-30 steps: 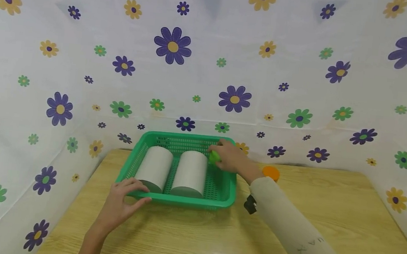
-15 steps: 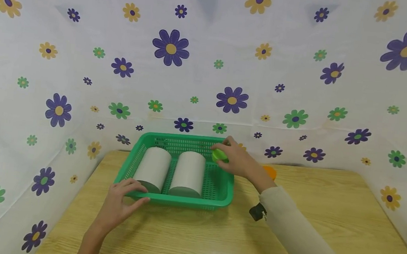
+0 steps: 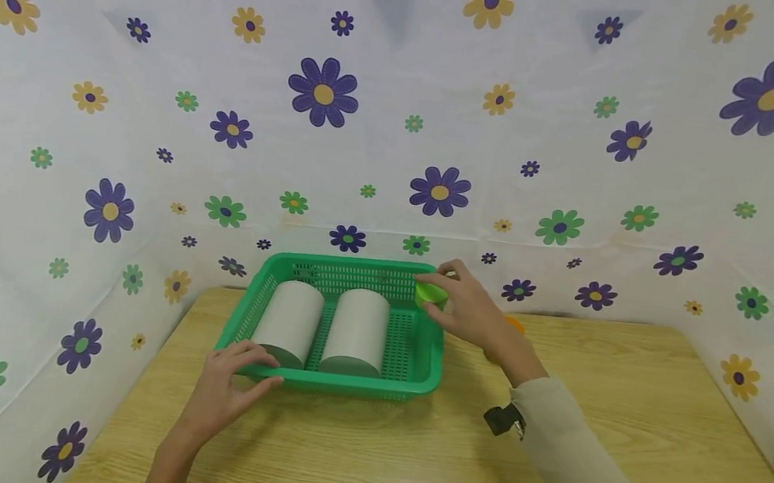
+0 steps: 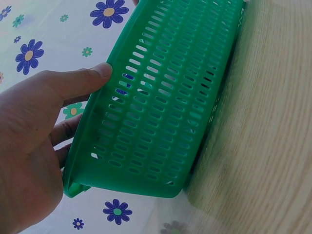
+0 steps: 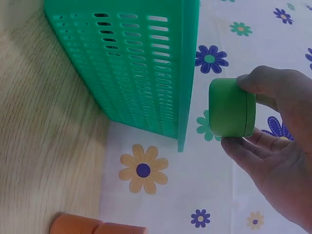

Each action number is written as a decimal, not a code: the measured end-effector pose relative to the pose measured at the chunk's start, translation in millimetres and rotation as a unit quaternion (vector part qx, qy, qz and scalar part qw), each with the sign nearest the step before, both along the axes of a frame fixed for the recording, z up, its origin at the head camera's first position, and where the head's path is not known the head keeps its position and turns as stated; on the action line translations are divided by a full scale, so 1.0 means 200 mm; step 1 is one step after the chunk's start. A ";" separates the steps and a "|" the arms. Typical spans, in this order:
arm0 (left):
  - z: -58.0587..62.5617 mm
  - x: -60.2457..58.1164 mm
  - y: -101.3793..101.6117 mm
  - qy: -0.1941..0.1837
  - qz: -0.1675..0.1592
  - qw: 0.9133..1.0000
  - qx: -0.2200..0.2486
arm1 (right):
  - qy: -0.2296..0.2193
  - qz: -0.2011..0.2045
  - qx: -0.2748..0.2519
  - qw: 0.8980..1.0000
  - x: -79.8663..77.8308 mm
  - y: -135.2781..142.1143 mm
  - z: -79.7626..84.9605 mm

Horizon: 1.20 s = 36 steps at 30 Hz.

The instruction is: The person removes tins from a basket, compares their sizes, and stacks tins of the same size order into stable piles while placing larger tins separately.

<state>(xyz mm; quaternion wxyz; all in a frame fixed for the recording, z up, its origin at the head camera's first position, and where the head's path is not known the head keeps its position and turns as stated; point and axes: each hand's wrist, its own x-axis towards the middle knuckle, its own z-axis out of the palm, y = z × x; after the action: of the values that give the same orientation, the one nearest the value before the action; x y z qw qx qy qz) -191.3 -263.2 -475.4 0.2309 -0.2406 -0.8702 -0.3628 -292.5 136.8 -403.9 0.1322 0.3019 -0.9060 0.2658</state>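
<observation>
My left hand [image 3: 223,386] grips the near left rim of a green slotted plastic basket [image 3: 344,381]; in the left wrist view the thumb lies on the outer wall and the other fingers go behind the rim. My right hand [image 3: 468,309] pinches a small light green round container [image 5: 229,107] with a seam near one end, between thumb and fingers. It is held above the basket's back right corner, apart from the rim in the right wrist view. Two white cylinders [image 3: 289,322] lie side by side in the basket's left and middle part.
A small orange round container [image 5: 78,225] with a similar seam stands on the wooden table [image 3: 595,421], right of the basket, mostly hidden behind the right wrist. A flower-printed white sheet [image 3: 369,145] hangs behind and beside the table.
My right hand has moved to the right and slightly up with the green container, from inside the basket toward its right rim. The left hand keeps its hold on the basket.
</observation>
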 end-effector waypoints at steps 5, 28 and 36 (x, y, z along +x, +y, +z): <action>0.00 0.00 0.00 -0.002 0.002 1.000 -0.003 | 0.027 0.007 -0.043 0.999 0.04 0.04 -0.01; 0.00 0.00 0.00 -0.009 0.012 1.000 -0.006 | 0.075 -0.042 -0.171 0.982 0.19 0.25 -0.07; 0.00 0.00 0.00 -0.010 0.009 1.000 -0.005 | 0.077 -0.066 -0.218 0.971 0.23 0.33 -0.09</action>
<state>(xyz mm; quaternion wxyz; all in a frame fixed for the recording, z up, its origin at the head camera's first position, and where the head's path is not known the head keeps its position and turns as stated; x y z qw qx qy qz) -190.8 -263.9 -476.1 0.2243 -0.2296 -0.8764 -0.3590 -246.6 202.4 -422.8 0.2815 0.2251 -0.8314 0.4230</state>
